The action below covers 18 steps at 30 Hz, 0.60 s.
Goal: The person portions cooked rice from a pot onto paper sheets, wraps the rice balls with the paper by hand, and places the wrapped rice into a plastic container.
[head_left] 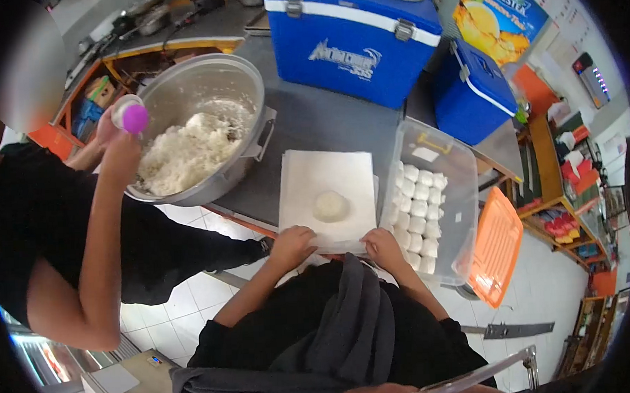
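Note:
A round white rice mound (330, 206) sits on a stack of white paper sheets (324, 169) at the table's near edge. My left hand (293, 247) is closed at the near left corner of the sheets, its fingers on the paper edge. At the near right corner, my right hand (384, 248) pinches the paper edge. Just right of the stack stands a clear plastic bin (461, 190) with several white wrapped bundles (419, 209) in rows. To the left, a large metal pot (249, 94) holds loose white rice (186, 153).
At the left, a co-worker's hands (119, 145) hold a white cup with a purple part (135, 118) by the pot. Two blue coolers (351, 51) (474, 95) stand at the back. An orange lid (496, 248) leans right of the bin. Shelves (553, 186) line the far right.

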{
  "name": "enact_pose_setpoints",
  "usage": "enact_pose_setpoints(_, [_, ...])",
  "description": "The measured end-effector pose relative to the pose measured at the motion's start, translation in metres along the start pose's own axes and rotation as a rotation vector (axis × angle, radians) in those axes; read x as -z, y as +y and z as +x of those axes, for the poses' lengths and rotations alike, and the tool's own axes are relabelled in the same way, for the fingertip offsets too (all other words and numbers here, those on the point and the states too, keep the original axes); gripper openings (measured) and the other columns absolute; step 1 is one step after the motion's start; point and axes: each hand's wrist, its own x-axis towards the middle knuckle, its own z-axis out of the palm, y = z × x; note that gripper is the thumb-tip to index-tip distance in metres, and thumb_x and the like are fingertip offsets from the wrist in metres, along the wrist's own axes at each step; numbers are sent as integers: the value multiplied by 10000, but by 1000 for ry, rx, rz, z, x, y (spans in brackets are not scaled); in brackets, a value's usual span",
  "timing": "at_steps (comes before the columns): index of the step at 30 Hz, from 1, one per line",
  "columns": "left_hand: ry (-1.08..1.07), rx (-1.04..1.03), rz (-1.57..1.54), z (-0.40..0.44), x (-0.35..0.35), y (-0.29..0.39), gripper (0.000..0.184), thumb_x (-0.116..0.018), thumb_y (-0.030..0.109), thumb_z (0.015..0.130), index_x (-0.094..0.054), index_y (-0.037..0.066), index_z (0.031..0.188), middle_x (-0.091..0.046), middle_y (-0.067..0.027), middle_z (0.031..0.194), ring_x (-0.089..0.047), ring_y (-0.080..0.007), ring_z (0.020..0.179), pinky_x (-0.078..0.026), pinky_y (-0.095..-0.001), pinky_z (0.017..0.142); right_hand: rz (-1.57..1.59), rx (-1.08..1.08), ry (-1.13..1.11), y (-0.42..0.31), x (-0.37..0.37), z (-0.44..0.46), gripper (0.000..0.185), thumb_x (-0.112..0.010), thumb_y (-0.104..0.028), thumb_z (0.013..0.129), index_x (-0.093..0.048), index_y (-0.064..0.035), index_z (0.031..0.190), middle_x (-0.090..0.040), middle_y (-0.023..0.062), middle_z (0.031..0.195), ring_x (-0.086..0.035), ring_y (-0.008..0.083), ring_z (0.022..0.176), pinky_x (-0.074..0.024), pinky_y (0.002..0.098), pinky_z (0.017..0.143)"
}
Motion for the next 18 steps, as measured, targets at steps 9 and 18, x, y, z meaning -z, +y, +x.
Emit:
enact_pose_setpoints(9, [55,-112,-42,-14,-4,-20,218,-664,142,690,-588,59,877,-584,-90,984,-545,-270,925,-454,-369,779,190,-92,-71,-8,16,12,112,-613,-79,724,-628,-51,831,-581,99,805,-554,276,802,-440,359,715])
enact_pose_setpoints(18, [55,-77,-42,-8,-5,-19,118,-621,106,706,-589,61,810,-593,-66,920,-554,-247,871,-462,-355,744,3,198,-96,-5,-4,29,174,-647,-128,697,-605,-44,843,-550,73,845,-531,265,808,-449,348,701])
